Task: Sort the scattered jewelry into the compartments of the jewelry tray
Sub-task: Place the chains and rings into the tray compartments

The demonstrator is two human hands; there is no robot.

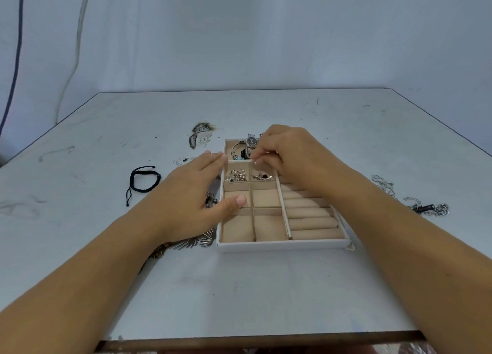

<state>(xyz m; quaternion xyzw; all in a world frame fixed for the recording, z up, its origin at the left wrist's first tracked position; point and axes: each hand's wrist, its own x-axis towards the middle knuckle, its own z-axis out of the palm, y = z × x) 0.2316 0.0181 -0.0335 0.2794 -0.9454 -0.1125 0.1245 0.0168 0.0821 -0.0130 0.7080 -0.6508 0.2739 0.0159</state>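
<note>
We view the jewelry tray lying on the table, with our left hand flat against its left wall, fingers held together and extended, thumb resting over a middle compartment. Our right hand hovers over the far end of the tray, its fingers pinching something small and pale; what it is we cannot tell. The far compartment holds a wristwatch and a beaded bangle; 2 small compartments behind it hold a cluster of earrings and rings. Unsorted pieces lie apart on the table: a black cord bracelet at left, a feather pendant just beside the tray's near-left corner, and silver chains well to the right. We judge the risks to be a small piece slipping from the pinch into the wrong compartment, and the left forearm sweeping the pendant off its place.
</note>
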